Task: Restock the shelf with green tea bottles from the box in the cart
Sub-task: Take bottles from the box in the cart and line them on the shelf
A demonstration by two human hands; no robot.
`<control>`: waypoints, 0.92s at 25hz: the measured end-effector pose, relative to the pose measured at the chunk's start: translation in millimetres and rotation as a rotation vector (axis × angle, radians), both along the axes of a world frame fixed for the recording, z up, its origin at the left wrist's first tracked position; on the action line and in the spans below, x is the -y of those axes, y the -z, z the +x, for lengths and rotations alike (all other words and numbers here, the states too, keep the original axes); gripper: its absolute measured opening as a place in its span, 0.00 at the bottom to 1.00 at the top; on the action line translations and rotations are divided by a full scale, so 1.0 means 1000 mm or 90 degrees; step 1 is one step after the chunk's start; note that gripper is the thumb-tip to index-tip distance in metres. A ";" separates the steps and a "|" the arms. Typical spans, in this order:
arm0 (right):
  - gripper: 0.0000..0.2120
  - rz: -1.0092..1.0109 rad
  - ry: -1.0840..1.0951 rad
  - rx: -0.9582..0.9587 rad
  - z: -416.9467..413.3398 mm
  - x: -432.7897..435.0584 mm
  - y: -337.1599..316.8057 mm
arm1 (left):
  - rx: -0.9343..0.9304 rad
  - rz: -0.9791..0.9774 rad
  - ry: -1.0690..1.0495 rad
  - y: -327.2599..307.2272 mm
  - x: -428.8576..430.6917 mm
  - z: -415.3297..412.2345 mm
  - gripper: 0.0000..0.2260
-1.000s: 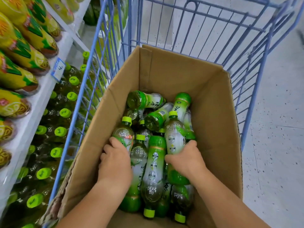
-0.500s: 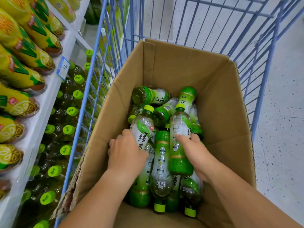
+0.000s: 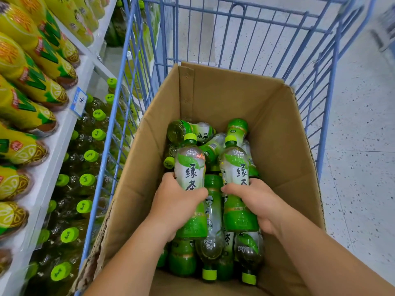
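head: left hand (image 3: 177,208), right hand (image 3: 254,204) grip bottles (image 3: 189,167) between box (image 3: 277,129) walls.

box (image 3: 277,124) sits in cart (image 3: 320,86), both hands inside it. left hand (image 3: 177,208) grips left bottle (image 3: 190,169), right hand (image 3: 256,206) grips right bottle (image 3: 235,165). The two are side by side between the hands, caps pointing away from the wrists. loose bottles (image 3: 249,251) lie under and beyond both hands. shelf (image 3: 64,129) runs outside the cart wall, left of left hand. shelf bottles (image 3: 92,155) stand on its lower level, upper bottles (image 3: 32,82) on the level above.
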State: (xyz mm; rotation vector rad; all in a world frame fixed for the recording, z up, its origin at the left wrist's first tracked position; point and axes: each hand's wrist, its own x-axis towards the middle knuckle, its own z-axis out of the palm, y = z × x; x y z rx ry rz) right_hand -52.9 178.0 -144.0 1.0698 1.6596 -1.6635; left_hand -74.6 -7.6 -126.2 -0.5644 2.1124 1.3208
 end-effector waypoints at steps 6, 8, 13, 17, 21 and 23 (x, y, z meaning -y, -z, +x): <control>0.15 0.080 -0.051 -0.134 0.008 0.005 -0.023 | -0.007 0.054 -0.021 -0.016 -0.002 0.008 0.24; 0.17 0.096 -0.064 -0.168 0.014 0.009 -0.030 | -0.020 0.042 -0.022 -0.025 0.001 0.012 0.25; 0.19 0.050 -0.082 -0.203 0.025 0.007 -0.050 | -0.079 0.015 -0.071 -0.054 0.006 0.026 0.20; 0.16 0.038 -0.155 -0.249 0.030 -0.006 -0.080 | -0.116 0.008 -0.149 -0.085 -0.003 0.049 0.20; 0.13 0.040 -0.216 -0.302 0.033 -0.015 -0.120 | -0.170 -0.011 -0.204 -0.121 -0.012 0.075 0.20; 0.11 0.039 -0.254 -0.322 0.037 -0.016 -0.142 | -0.195 -0.011 -0.236 -0.138 -0.014 0.092 0.18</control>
